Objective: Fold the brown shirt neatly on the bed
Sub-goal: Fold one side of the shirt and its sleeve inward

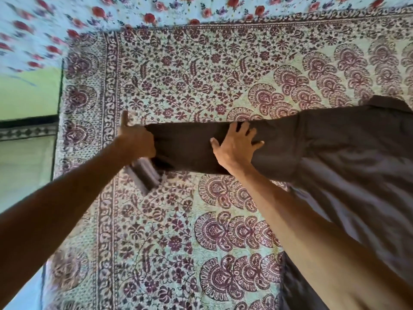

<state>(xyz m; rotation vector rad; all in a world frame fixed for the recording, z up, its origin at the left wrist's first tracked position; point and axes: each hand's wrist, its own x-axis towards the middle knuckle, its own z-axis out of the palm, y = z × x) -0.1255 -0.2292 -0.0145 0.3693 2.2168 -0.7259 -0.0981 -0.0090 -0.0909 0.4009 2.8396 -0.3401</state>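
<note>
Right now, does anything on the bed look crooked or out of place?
Nothing is damaged. Only the cuff of the brown shirt's long sleeve looks askew: it bends off at an angle below the left hand, while the right hand presses the sleeve flat.

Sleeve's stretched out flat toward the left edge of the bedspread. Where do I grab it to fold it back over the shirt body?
Take the sleeve at its cuff end, coming from the left, where the left hand already grips it. The sleeve lies straight and flat, so lifting the free end lets it hinge at the shoulder, near where the right hand presses it down.
</note>
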